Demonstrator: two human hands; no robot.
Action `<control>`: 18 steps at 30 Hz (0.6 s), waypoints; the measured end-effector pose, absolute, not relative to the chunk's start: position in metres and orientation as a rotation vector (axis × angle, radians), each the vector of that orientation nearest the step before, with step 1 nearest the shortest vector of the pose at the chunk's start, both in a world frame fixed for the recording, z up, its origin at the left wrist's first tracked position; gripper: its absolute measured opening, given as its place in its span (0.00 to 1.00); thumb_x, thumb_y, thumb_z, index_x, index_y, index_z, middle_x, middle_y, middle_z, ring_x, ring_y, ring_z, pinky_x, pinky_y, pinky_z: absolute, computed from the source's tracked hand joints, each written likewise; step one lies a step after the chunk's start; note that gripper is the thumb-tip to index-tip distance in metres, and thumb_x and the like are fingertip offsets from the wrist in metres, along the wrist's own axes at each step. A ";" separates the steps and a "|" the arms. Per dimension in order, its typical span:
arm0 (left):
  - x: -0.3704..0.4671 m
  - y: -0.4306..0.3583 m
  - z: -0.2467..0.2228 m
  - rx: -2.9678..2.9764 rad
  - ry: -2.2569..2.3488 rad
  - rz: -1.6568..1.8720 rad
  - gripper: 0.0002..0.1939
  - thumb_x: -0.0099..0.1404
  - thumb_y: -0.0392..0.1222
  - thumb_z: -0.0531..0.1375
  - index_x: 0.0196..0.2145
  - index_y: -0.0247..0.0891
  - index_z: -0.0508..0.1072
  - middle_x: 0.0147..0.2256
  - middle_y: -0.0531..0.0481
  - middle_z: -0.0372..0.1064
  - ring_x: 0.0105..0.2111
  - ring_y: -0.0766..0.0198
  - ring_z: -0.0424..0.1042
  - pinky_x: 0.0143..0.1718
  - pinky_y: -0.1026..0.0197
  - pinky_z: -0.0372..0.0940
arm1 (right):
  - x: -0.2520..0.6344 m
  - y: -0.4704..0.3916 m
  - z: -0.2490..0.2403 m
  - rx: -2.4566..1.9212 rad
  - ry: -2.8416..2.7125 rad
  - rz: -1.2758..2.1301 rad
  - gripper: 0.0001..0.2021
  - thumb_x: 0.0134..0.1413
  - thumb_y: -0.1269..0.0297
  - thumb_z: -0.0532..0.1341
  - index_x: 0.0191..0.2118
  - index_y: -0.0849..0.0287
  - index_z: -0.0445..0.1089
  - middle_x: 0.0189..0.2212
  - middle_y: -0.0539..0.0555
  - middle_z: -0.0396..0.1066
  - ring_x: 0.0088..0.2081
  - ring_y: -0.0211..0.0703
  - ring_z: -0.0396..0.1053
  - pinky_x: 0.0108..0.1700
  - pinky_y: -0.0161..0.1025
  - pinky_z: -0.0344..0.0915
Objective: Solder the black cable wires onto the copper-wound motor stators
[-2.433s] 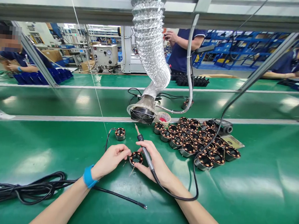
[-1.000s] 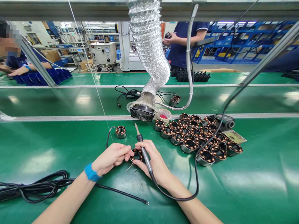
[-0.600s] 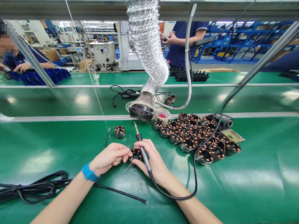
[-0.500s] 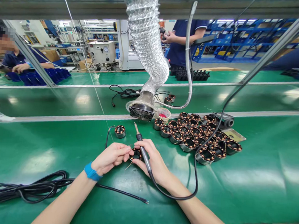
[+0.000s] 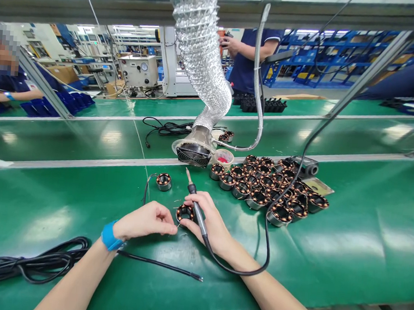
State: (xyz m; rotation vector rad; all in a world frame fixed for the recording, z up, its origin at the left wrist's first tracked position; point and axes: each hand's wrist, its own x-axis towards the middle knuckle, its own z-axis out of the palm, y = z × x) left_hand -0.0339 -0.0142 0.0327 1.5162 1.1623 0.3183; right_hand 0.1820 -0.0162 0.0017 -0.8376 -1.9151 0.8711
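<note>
My right hand point(image 5: 211, 222) is closed round a soldering iron point(image 5: 199, 214), its tip pointing up and away from me. The thumb and fingers of this hand also steady a motor stator point(image 5: 184, 213), a dark ring with copper windings. At the stator's near left edge, my left hand point(image 5: 155, 221) pinches a thin wire point(image 5: 178, 226) coming off it; a blue band point(image 5: 110, 236) circles that wrist. A second stator point(image 5: 164, 181) with a black cable attached stands farther back on the green bench.
Rows of stators point(image 5: 257, 197) fill the right middle. A fume extractor point(image 5: 193, 154) hangs ahead beside a small tub point(image 5: 223, 157). Coiled black cable point(image 5: 41, 261) lies left; a cable end point(image 5: 183, 271) runs below my hands. The iron's cord point(image 5: 267, 241) loops right. Co-workers are across the bench.
My left fingers have moved from the stator's upper left side down to its near left edge. My right hand keeps its hold on the soldering iron and stator. The view has shifted slightly.
</note>
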 end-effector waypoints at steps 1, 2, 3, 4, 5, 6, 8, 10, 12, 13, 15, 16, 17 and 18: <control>-0.034 -0.015 0.034 1.539 1.131 0.261 0.15 0.55 0.50 0.66 0.28 0.31 0.78 0.23 0.52 0.71 0.24 0.68 0.62 0.27 0.66 0.55 | 0.182 -0.016 0.002 -0.843 -1.911 0.873 0.25 0.53 0.74 0.66 0.54 0.50 0.60 0.49 0.54 0.59 0.46 0.41 0.68 0.51 0.42 0.70; -0.034 -0.016 0.035 1.554 1.107 0.224 0.15 0.56 0.49 0.65 0.29 0.32 0.78 0.23 0.51 0.71 0.24 0.67 0.63 0.28 0.65 0.56 | 0.182 -0.016 0.002 -0.848 -1.908 0.873 0.25 0.53 0.74 0.66 0.54 0.50 0.60 0.49 0.54 0.59 0.46 0.41 0.68 0.50 0.42 0.70; -0.035 -0.016 0.036 1.569 1.092 0.209 0.15 0.57 0.49 0.64 0.29 0.32 0.79 0.24 0.51 0.71 0.24 0.67 0.64 0.28 0.65 0.57 | 0.182 -0.016 0.001 -0.851 -1.906 0.871 0.25 0.53 0.74 0.66 0.54 0.50 0.60 0.49 0.54 0.59 0.46 0.41 0.68 0.50 0.42 0.70; -0.035 -0.017 0.036 1.578 1.078 0.214 0.15 0.59 0.49 0.63 0.30 0.32 0.79 0.24 0.51 0.72 0.25 0.66 0.64 0.29 0.65 0.57 | 0.183 -0.016 0.001 -0.852 -1.904 0.868 0.25 0.53 0.73 0.66 0.54 0.50 0.60 0.49 0.54 0.59 0.46 0.41 0.68 0.51 0.43 0.70; -0.035 -0.017 0.036 1.576 1.064 0.233 0.15 0.61 0.48 0.61 0.30 0.32 0.78 0.24 0.51 0.71 0.26 0.66 0.65 0.30 0.65 0.58 | 0.183 -0.016 0.001 -0.853 -1.901 0.865 0.25 0.53 0.73 0.66 0.54 0.49 0.60 0.49 0.54 0.59 0.46 0.41 0.68 0.51 0.43 0.70; -0.036 -0.017 0.036 1.558 1.052 0.263 0.15 0.63 0.48 0.60 0.30 0.32 0.78 0.24 0.51 0.71 0.26 0.67 0.65 0.29 0.66 0.57 | 0.183 -0.016 0.001 -0.852 -1.899 0.863 0.25 0.54 0.73 0.66 0.54 0.49 0.60 0.49 0.54 0.59 0.47 0.41 0.68 0.51 0.43 0.69; -0.036 -0.016 0.033 1.459 1.037 0.346 0.17 0.65 0.49 0.58 0.31 0.32 0.77 0.23 0.52 0.68 0.22 0.71 0.59 0.24 0.68 0.52 | 0.184 -0.015 0.000 -0.852 -1.901 0.863 0.25 0.54 0.73 0.66 0.54 0.49 0.59 0.49 0.54 0.59 0.47 0.41 0.67 0.51 0.43 0.69; -0.033 -0.015 0.027 1.282 1.018 0.450 0.18 0.66 0.52 0.58 0.31 0.32 0.74 0.22 0.55 0.62 0.17 0.75 0.48 0.19 0.67 0.42 | 0.184 -0.015 -0.001 -0.860 -1.918 0.850 0.24 0.55 0.72 0.66 0.54 0.49 0.59 0.48 0.54 0.59 0.47 0.42 0.67 0.51 0.44 0.69; -0.027 -0.015 0.020 1.102 0.982 0.546 0.20 0.64 0.55 0.60 0.30 0.32 0.72 0.21 0.58 0.57 0.16 0.76 0.40 0.17 0.66 0.34 | 0.183 -0.015 -0.001 -0.869 -1.943 0.826 0.24 0.55 0.72 0.66 0.54 0.49 0.60 0.47 0.54 0.59 0.46 0.43 0.67 0.50 0.45 0.69; -0.024 -0.015 0.017 1.038 0.965 0.581 0.20 0.64 0.56 0.61 0.30 0.32 0.71 0.20 0.59 0.55 0.16 0.76 0.39 0.17 0.66 0.33 | 0.183 -0.015 -0.001 -0.871 -1.952 0.815 0.23 0.55 0.72 0.66 0.53 0.49 0.60 0.47 0.54 0.59 0.46 0.43 0.67 0.49 0.45 0.69; -0.019 -0.016 0.013 0.968 0.963 0.626 0.21 0.62 0.56 0.62 0.29 0.33 0.70 0.19 0.59 0.53 0.16 0.77 0.38 0.17 0.66 0.32 | 0.183 -0.015 -0.001 -0.869 -1.959 0.809 0.23 0.54 0.73 0.65 0.53 0.49 0.60 0.47 0.54 0.59 0.45 0.42 0.67 0.48 0.43 0.69; -0.017 -0.016 0.013 0.961 0.983 0.641 0.21 0.62 0.57 0.62 0.29 0.32 0.70 0.19 0.60 0.53 0.16 0.77 0.39 0.17 0.66 0.32 | 0.183 -0.015 -0.002 -0.865 -1.958 0.810 0.23 0.54 0.73 0.65 0.53 0.50 0.60 0.47 0.54 0.59 0.45 0.42 0.67 0.48 0.43 0.69; -0.016 -0.017 0.013 0.971 1.014 0.647 0.22 0.62 0.57 0.62 0.30 0.32 0.71 0.18 0.59 0.53 0.16 0.77 0.40 0.17 0.66 0.33 | 0.183 -0.015 -0.002 -0.863 -1.955 0.812 0.23 0.54 0.73 0.65 0.53 0.50 0.60 0.47 0.54 0.59 0.44 0.42 0.67 0.48 0.42 0.69; -0.017 -0.017 0.013 0.996 1.054 0.645 0.23 0.63 0.58 0.61 0.30 0.31 0.72 0.18 0.58 0.54 0.15 0.77 0.41 0.16 0.66 0.34 | 0.182 -0.016 -0.002 -0.861 -1.951 0.812 0.24 0.53 0.73 0.65 0.53 0.50 0.60 0.47 0.54 0.59 0.44 0.41 0.66 0.48 0.41 0.69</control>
